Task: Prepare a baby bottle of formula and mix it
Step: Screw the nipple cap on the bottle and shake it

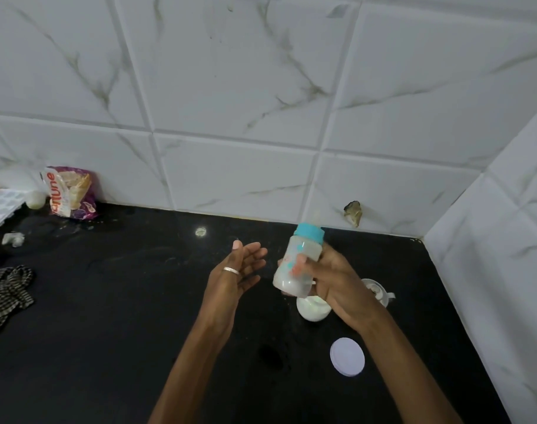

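Observation:
My right hand [337,286] grips a clear baby bottle [298,264] with a teal collar and a pale teat, held nearly upright above the black counter [123,316]. White liquid sits in the bottle's lower part. My left hand [239,270] hovers open just left of the bottle, palm facing it, a ring on one finger, not touching it. Below the bottle a white open container of powder [311,310] stands on the counter. Its round white lid [347,357] lies flat nearer to me.
A small clear cup [377,290] peeks out behind my right wrist. At far left lie a purple and white food packet [71,192], a white tray [1,206] and a checked cloth [7,293]. Tiled walls close the back and right sides.

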A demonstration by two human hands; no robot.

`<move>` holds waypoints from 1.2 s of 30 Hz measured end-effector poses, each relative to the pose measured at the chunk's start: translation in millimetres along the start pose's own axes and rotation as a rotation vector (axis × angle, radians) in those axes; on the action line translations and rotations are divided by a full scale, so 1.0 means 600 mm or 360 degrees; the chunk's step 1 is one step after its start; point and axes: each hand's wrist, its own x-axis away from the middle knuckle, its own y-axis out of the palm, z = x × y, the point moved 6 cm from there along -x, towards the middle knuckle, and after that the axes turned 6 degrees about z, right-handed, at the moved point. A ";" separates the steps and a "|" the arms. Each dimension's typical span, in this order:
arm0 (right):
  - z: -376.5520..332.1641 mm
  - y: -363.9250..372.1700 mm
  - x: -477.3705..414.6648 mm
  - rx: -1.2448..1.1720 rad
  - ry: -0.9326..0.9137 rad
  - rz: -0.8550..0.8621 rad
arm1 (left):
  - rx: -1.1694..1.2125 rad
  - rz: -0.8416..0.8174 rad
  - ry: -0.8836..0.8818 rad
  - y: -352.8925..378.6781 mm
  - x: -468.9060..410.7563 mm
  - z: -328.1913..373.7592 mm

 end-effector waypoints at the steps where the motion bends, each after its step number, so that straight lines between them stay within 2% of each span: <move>1: -0.005 -0.001 0.000 -0.0039 -0.0026 0.0002 | -0.0001 -0.0003 0.0000 0.001 0.000 0.000; 4: -0.022 -0.010 -0.009 -0.0517 -0.0128 0.0193 | -0.0002 0.0004 0.0007 -0.001 0.000 0.002; 6: -0.020 -0.009 -0.010 -0.0447 -0.0136 0.0221 | -0.0005 0.0004 0.0006 -0.001 0.000 0.000; 9: -0.006 0.002 -0.003 -0.0058 -0.0023 0.0025 | -0.0009 -0.0011 0.0008 0.003 0.000 0.001; 11: -0.017 -0.003 -0.005 -0.0181 -0.0085 0.0066 | -0.0011 -0.0007 0.0010 0.003 -0.002 0.003; 14: -0.028 -0.015 -0.013 -0.0552 -0.0163 0.0293 | -0.0003 0.0016 0.0012 -0.001 -0.002 0.004; 18: -0.013 0.002 -0.006 -0.0102 -0.0057 0.0077 | -0.0011 -0.0009 0.0013 0.001 -0.002 0.004; 19: -0.016 0.001 -0.005 -0.0087 -0.0082 0.0059 | -0.0016 -0.0012 0.0014 0.003 -0.003 0.004; 23: -0.028 -0.011 -0.015 -0.0535 -0.0193 0.0254 | -0.0003 0.0015 -0.0003 0.002 -0.004 0.006; 27: -0.008 0.001 -0.008 -0.0065 -0.0048 0.0016 | -0.0012 -0.0002 -0.0001 0.001 -0.005 0.003; 28: -0.009 -0.002 -0.009 -0.0057 -0.0071 0.0013 | -0.0017 -0.0004 0.0004 0.002 -0.005 0.003; 32: -0.020 -0.014 -0.018 -0.0463 -0.0173 0.0258 | -0.0020 0.0011 0.0007 0.000 -0.007 0.004; 36: -0.006 0.007 -0.008 0.0002 -0.0077 -0.0015 | -0.0023 -0.0001 0.0000 0.002 -0.008 0.002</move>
